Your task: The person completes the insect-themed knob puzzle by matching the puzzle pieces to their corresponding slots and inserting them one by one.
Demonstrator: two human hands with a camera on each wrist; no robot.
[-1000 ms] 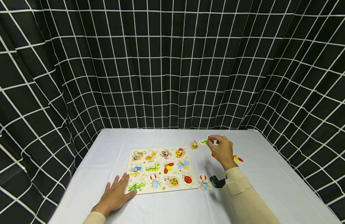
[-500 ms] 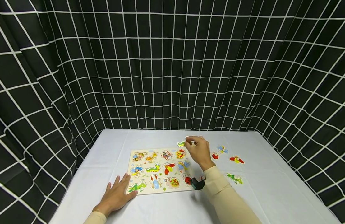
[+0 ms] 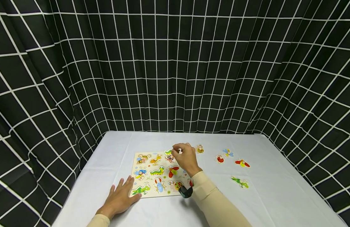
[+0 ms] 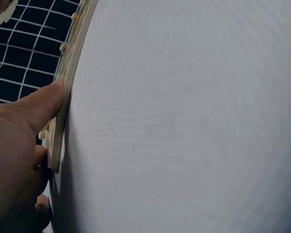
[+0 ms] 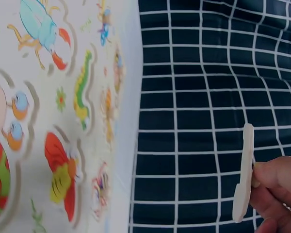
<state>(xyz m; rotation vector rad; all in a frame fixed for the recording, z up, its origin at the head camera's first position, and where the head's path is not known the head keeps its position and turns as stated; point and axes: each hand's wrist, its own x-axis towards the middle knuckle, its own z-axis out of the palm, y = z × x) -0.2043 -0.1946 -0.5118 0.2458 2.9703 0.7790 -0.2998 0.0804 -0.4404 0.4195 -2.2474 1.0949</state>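
A green caterpillar piece [image 3: 168, 152] is pinched between the thumb and finger of the right hand [image 3: 187, 158], held over the far edge of the pale puzzle board [image 3: 152, 196]. From the head, its visible green end points left, out past the fingertips; the hand covers much of the rest. The right wrist view shows the piece edge-on — its long axis runs nearly top to bottom there, the upper end leaning slightly right. The left hand [image 3: 119, 197] lies with its fingers straight and spread beside the board's left edge, the thumb touching the near left corner. The board rests on the white-covered desk [image 3: 280, 201], its long axis running left to right. On the right lie a snail piece [image 3: 200, 148], a ladybug piece [image 3: 219, 158], a dragonfly piece [image 3: 228, 153], a red-winged piece [image 3: 242, 163] and a grasshopper piece [image 3: 240, 182] — this last slanting, head toward the lower right.
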